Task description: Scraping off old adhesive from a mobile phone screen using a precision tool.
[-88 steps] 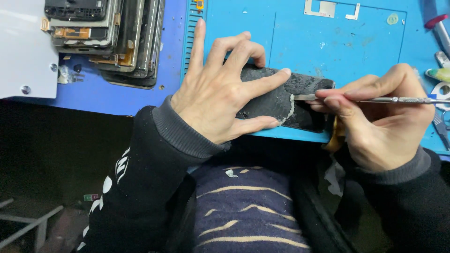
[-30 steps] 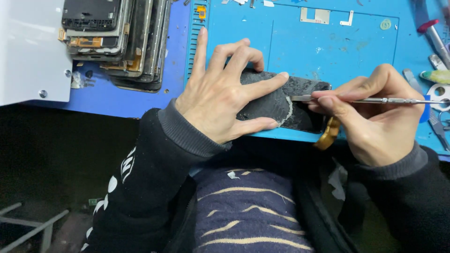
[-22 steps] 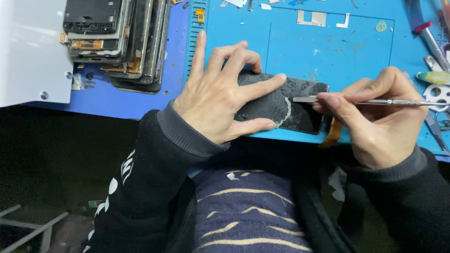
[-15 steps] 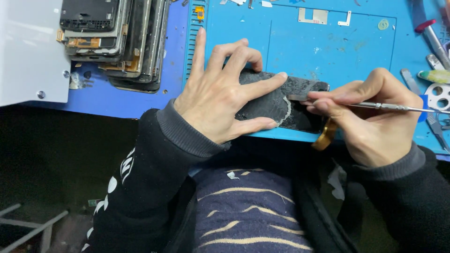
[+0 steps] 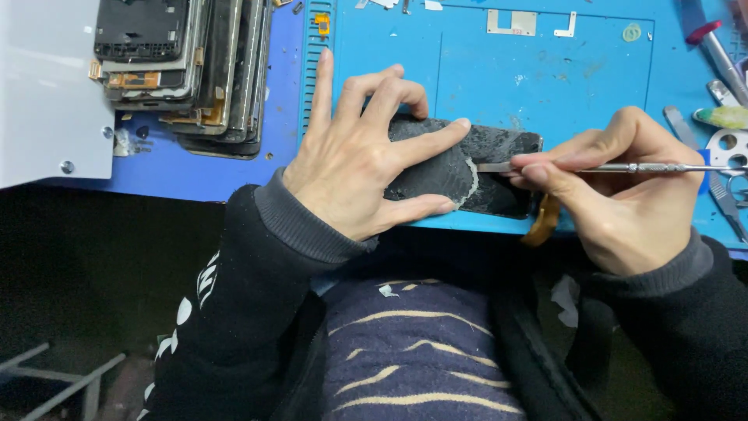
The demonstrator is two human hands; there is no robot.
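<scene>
Pressing your left hand (image 5: 362,160) flat on the cracked dark phone (image 5: 499,175) at the blue mat's (image 5: 545,78) near edge, your right hand (image 5: 615,187) pinched shut on a thin metal tool (image 5: 623,168), tip on the phone, bare mat beyond, stacked phone frames (image 5: 187,70) far left, loose tools (image 5: 721,101) at right edge.

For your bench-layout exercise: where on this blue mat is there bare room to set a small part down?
Free: the mat's middle, between the phone and two metal plates. Crowded: the stacked frames on the left and tools on the right.
</scene>
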